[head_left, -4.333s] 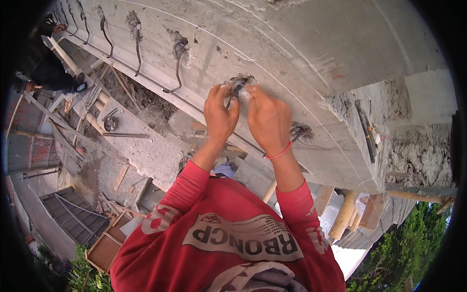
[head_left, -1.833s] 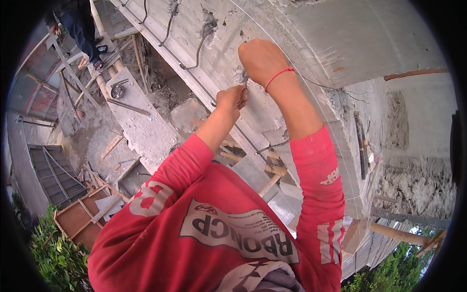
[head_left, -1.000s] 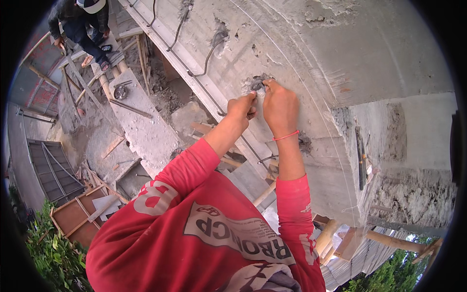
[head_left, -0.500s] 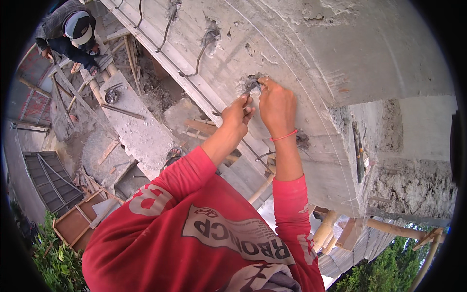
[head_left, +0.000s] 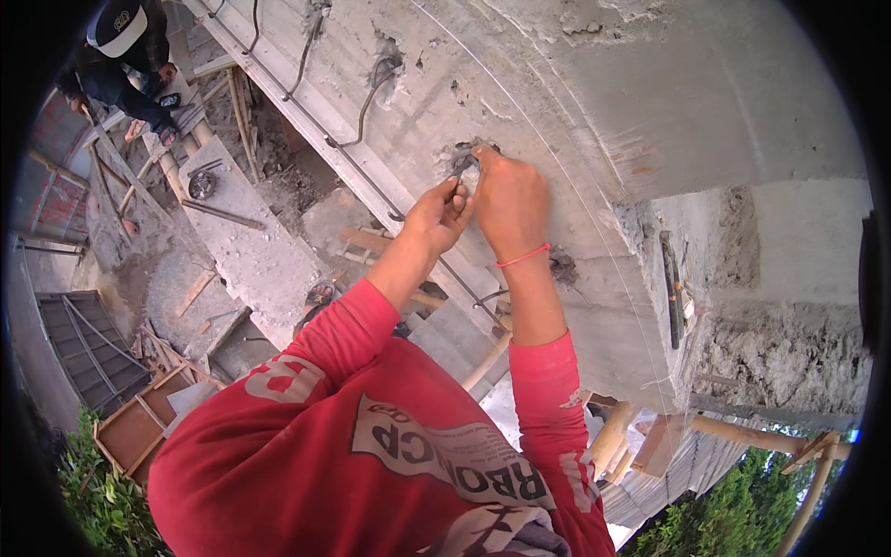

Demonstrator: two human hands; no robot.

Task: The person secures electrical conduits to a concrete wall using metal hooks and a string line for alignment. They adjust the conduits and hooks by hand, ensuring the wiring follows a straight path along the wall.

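Basically, both hands are up at a rough chipped hole [head_left: 451, 151] in the grey concrete beam [head_left: 594, 251]. Dark grey thin metal bar [head_left: 461, 165] sits in the hole; its long axis slants on the beam face, visible end pointing down-L twd the L fingertips, upper end at the R fingertips. L hand [head_left: 440, 218]: half-curled, thumb + fingers nr the bar's lower end; can't tell if it's pinching. R hand [head_left: 512, 204], w/ thin red wristband [head_left: 523, 256]: mostly closed, fingertips at hole's edge; grip hidden, can't tell what it has. Up-L, a bent dark metal bar [head_left: 362, 116] hangs from another chipped hole, curving down to a long dark straight rod [head_left: 364, 180] along the beam's lower edge. Taut white string [head_left: 502, 84] runs diag. past R hand, apart from it.
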